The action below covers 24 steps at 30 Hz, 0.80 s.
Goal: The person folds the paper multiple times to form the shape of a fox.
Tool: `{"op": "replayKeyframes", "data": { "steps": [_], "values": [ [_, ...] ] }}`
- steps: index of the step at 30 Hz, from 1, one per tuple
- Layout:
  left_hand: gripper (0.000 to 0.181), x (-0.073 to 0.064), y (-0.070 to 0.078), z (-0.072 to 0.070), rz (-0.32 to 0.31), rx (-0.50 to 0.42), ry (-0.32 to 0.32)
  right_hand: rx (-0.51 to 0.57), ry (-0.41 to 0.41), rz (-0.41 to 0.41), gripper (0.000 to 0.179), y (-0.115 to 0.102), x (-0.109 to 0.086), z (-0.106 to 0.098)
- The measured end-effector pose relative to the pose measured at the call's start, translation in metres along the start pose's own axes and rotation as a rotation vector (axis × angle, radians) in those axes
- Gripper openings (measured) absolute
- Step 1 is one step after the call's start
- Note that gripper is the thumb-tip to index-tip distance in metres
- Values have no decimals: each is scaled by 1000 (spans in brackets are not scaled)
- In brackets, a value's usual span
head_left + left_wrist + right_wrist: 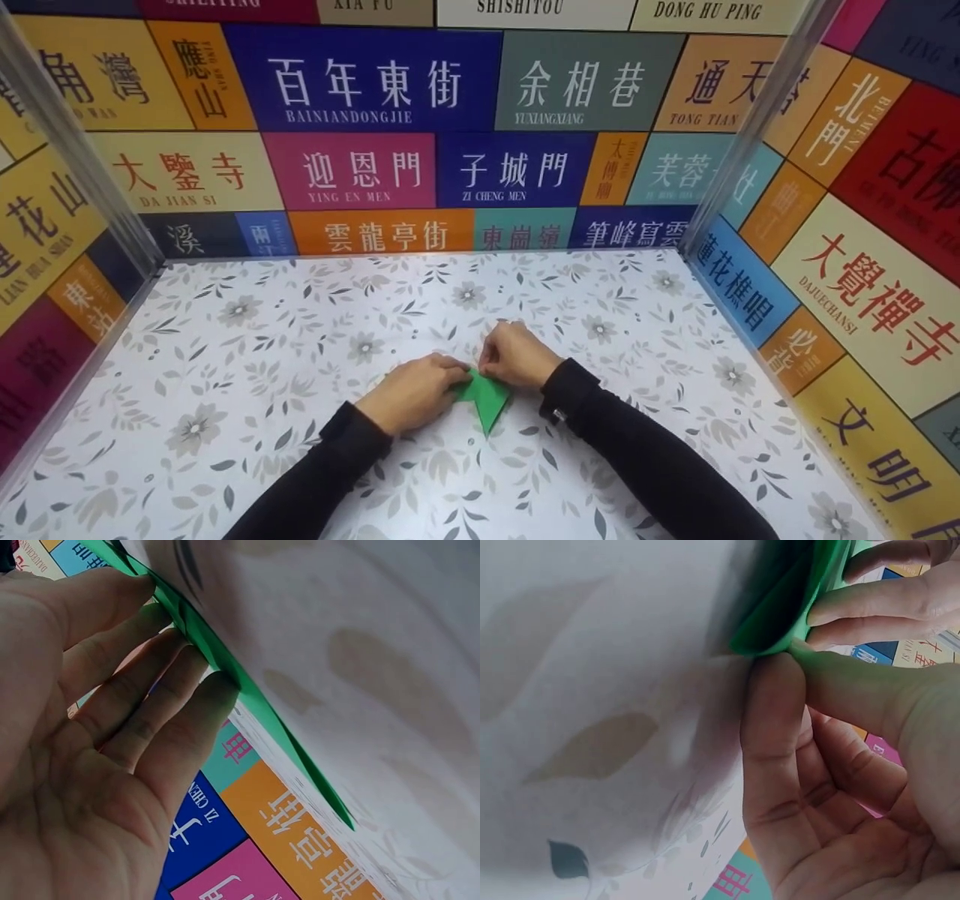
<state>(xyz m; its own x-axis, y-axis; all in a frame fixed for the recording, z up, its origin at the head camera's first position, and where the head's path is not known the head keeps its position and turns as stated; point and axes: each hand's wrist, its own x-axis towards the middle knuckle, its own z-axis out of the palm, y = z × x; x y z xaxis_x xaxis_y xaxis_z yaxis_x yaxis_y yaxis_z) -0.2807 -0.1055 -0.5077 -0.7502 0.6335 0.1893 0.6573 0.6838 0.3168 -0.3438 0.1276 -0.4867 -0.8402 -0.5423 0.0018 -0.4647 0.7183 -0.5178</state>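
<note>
A folded piece of green origami paper lies on the patterned table, one pointed flap toward me. On its left part rests my left hand; the left wrist view shows its fairly straight fingers touching the paper's edge with their tips. At the paper's far right edge, my right hand pinches it between thumb and index finger. A rounded, raised fold of the paper shows in the right wrist view, right by the pinching fingertips. The hands hide much of the paper's upper part.
The table has a white covering printed with grey leaves and flowers. Panels with colourful Chinese place-name signs stand at the back and both sides. Clear corner strips join the panels.
</note>
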Motion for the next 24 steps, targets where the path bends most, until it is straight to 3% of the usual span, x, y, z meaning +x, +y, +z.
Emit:
{"op": "replayKeyframes", "data": {
  "steps": [8,24],
  "values": [
    [32,0,0,1,0,-11,14,-42,34,-74,8,2,-4,1],
    [33,-2,3,-2,-26,-7,-9,-27,30,-49,10,8,-19,-1]
  ]
}}
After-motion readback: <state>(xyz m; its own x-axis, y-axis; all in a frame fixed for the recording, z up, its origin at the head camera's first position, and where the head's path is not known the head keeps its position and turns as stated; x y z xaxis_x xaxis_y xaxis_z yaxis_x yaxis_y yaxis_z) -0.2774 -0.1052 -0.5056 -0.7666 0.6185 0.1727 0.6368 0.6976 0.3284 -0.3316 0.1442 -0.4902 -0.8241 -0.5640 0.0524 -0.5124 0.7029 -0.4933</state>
